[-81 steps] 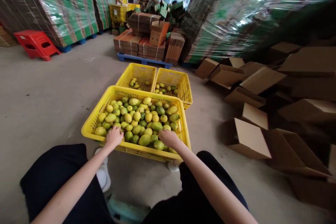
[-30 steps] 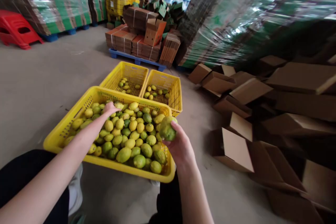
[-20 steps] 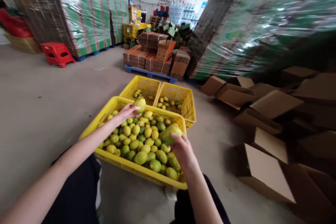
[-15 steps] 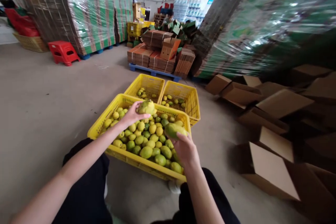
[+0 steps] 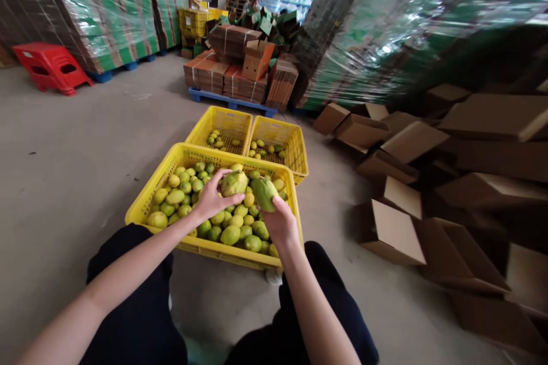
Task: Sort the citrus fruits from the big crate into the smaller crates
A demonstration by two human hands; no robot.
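Moved: right fruit point(image 5: 264, 193), now nearer left fruit point(image 5: 234, 183)
Left grip point(image 5: 213, 197): holding left fruit above front crate point(image 5: 240, 259)
Right grip point(image 5: 280, 222): holding right fruit, likewise
Front crate: many fruits point(image 5: 231, 235)
Back crates point(image 5: 297, 151): few each

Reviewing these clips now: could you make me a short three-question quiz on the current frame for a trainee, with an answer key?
1. Multiple choice: what is in the left hand?
a) a stool leg
b) a yellow-green fruit
c) a sheet of cardboard

2. True or false: the near crate shows more fruit than the back-left crate or the back-right crate.

3. Fill in the blank: beyond the crates, bundled cardboard rests on a ____ pallet.

Key: 1. b; 2. true; 3. blue.
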